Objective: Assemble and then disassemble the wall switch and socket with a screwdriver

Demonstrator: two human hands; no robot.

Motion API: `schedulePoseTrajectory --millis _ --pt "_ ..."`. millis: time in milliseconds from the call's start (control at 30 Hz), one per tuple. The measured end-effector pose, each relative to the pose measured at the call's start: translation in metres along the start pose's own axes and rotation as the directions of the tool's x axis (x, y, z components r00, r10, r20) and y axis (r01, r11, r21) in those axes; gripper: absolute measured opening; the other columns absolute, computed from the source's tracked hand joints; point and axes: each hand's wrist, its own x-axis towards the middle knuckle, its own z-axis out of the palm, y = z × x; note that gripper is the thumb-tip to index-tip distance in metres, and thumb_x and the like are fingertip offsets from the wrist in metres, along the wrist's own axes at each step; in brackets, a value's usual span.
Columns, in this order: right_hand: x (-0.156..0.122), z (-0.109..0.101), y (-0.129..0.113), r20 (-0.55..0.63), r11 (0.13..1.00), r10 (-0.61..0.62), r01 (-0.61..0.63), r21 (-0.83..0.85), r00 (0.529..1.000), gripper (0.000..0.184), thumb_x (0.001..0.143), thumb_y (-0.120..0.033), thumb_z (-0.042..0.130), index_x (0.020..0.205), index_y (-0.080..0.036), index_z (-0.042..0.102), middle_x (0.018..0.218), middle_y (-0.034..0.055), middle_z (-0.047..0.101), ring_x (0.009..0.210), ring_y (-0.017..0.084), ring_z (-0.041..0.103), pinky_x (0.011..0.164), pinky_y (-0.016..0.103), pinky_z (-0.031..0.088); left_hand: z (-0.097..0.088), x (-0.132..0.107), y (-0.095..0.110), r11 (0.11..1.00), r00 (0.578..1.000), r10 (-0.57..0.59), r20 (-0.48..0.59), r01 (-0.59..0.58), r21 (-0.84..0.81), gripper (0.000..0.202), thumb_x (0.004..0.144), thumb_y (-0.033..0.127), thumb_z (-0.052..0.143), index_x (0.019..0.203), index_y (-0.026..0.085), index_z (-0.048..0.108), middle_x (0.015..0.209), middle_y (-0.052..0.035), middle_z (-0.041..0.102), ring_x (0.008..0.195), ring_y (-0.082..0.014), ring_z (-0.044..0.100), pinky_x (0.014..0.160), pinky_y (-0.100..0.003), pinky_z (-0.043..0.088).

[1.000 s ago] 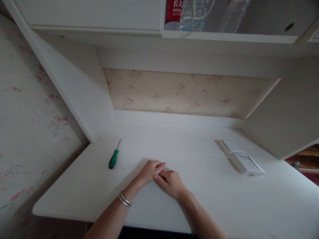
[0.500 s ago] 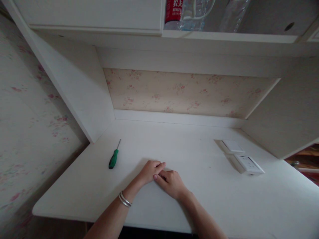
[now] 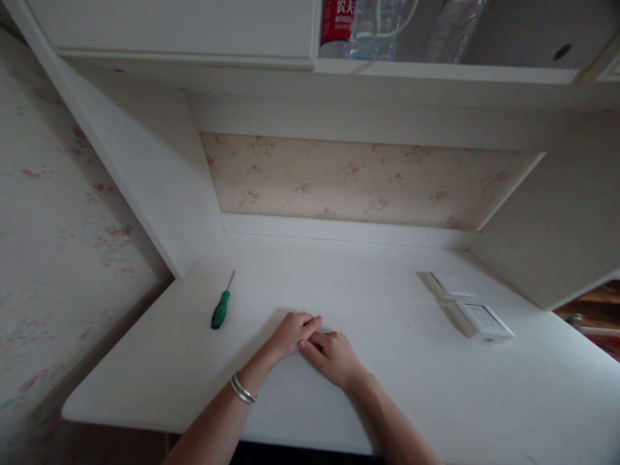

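Note:
Both of my hands rest side by side on the white desk (image 3: 416, 394), near its front edge. My left hand (image 3: 289, 333), with silver bangles (image 3: 242, 389) on its wrist, lies with fingers curled under and its thumb stretched toward the right hand. Curled into a loose fist, my right hand (image 3: 333, 356) touches the left at the fingertips. Nothing shows in either hand. A green-handled screwdriver (image 3: 221, 309) lies on the desk to the left of my left hand, apart from it.
Two white switch plates (image 3: 453, 284) (image 3: 483, 320) lie at the right of the desk. White side panels and a floral-papered back wall enclose the desk. A shelf above holds a red-labelled bottle (image 3: 338, 22) and clear plastic bottles.

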Motion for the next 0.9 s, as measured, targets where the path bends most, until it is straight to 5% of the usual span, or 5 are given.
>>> schedulePoseTrajectory --millis 900 --pt "-0.0002 -0.0003 -0.0003 0.002 1.0 0.0 0.0 0.002 1.0 0.044 0.095 -0.049 0.033 0.076 -0.02 0.06 0.067 0.0013 0.065 0.059 0.012 0.057 0.057 0.023 0.031 -0.0003 -0.0003 0.0009 1.0 1.0 -0.01 0.014 0.01 -0.01 0.049 0.087 0.052 0.04 0.055 0.015 0.047 0.051 0.0041 0.038 0.054 -0.0103 0.037 0.05 -0.023 0.023"
